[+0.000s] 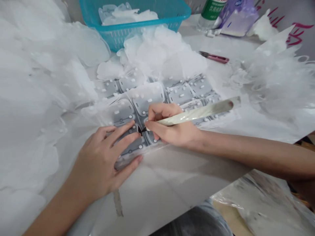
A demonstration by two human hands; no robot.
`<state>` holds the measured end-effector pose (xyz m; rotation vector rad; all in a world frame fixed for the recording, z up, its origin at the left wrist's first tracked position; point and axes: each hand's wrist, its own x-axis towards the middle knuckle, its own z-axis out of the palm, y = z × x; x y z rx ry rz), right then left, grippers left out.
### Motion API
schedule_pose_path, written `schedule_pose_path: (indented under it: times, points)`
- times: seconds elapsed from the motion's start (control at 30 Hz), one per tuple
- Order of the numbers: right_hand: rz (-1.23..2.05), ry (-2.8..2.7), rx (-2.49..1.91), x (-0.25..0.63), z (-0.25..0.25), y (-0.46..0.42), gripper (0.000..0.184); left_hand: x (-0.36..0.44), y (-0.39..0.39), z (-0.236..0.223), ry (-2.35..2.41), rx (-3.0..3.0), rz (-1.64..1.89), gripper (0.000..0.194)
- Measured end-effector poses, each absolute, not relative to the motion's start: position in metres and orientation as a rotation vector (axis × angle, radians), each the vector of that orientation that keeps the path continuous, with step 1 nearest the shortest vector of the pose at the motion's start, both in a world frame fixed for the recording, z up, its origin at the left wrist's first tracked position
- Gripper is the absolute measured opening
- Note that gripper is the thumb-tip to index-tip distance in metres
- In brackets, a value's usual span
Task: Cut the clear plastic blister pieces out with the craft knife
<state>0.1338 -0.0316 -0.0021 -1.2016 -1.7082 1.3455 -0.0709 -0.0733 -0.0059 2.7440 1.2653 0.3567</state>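
My left hand [108,157] lies flat with its fingers spread over the front part of a grey patterned plastic sheet [147,98]. The sheet is marked with rounded panels and dotted with small white pieces. In my right hand [174,126] is what looks like a craft knife [199,112], its handle long, pale and wrapped. The handle points up and to the right. A dark pointed tip meets the sheet close to my left fingertips. My right fingers pinch the tool low on its handle.
Translucent white cut pieces [162,55] are piled behind the sheet, with larger heaps on the left [36,98]. Clear scraps [270,78] lie at right. Further back are a teal basket [140,24], pink-handled cutter [216,58], bottle [210,14] and purple package [237,19].
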Motion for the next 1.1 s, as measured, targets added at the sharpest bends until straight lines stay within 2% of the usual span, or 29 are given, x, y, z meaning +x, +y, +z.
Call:
schedule_pose_path:
  times: [0.37,0.53,0.67,0.77,0.87,1.1]
  points:
    - [1.255,-1.935,-1.303,0.133,0.016,-0.043,0.023,-0.066,-0.08,-0.003,1.41,2.768,0.196,0.039]
    - [1.131,-1.887,-1.253,0.133,0.018,-0.047,0.026,-0.068,-0.08,-0.002,1.376,2.746,0.191,0.034]
    - [1.303,-1.996,-0.99,0.141,0.02,-0.033,0.024,-0.071,-0.081,-0.003,1.356,2.662,0.255,0.034]
    - [1.598,-2.151,-0.636,0.15,0.013,-0.013,0.015,-0.071,-0.08,-0.003,1.426,2.551,0.261,0.029]
    - [1.792,-2.131,-0.574,0.156,0.005,0.003,0.012,-0.07,-0.08,-0.004,1.484,2.505,0.242,0.025]
    - [1.758,-2.137,-0.651,0.155,0.009,0.004,0.01,-0.07,-0.081,-0.005,1.476,2.491,0.227,0.026]
